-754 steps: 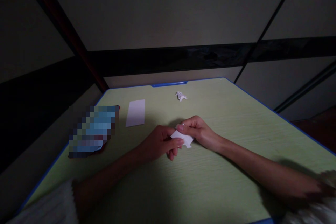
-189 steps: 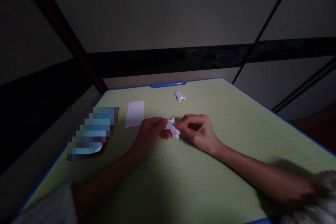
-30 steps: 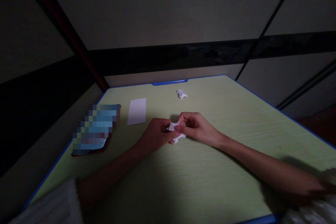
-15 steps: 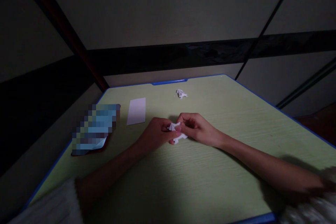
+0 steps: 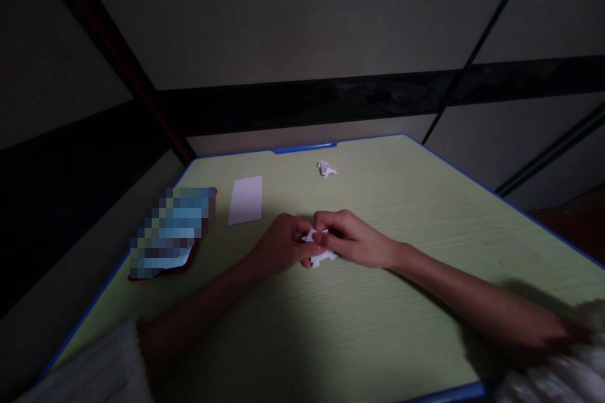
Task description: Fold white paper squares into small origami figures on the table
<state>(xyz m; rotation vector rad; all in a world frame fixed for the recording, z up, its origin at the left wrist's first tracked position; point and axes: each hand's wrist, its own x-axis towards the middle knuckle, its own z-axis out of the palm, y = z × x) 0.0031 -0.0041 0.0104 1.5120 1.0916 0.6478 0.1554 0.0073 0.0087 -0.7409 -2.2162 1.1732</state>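
Between my two hands is a small white folded-paper figure (image 5: 323, 257), partly covered by my fingers. My left hand (image 5: 286, 244) pinches it from the left, thumb on top. From the right, my right hand (image 5: 362, 239) is closed on the same figure, its thumb pressing the upper part and its fingers curled behind. Both hands are just over the middle of the table. Farther back lies a second white folded-paper figure (image 5: 326, 169) with pointed corners, apart from my hands.
The pale green table (image 5: 401, 340) has a blue edge. A white sheet of paper (image 5: 246, 200) lies left of centre. At the far left is a tablet-like device (image 5: 182, 233) with a blurred screen and dark red rim. Cabinet panels (image 5: 302, 19) rise behind the table.
My right hand has shifted slightly left and toward me, its thumb now farther over the paper figure. The held figure has moved a little nearer me. Everything else lies as before.
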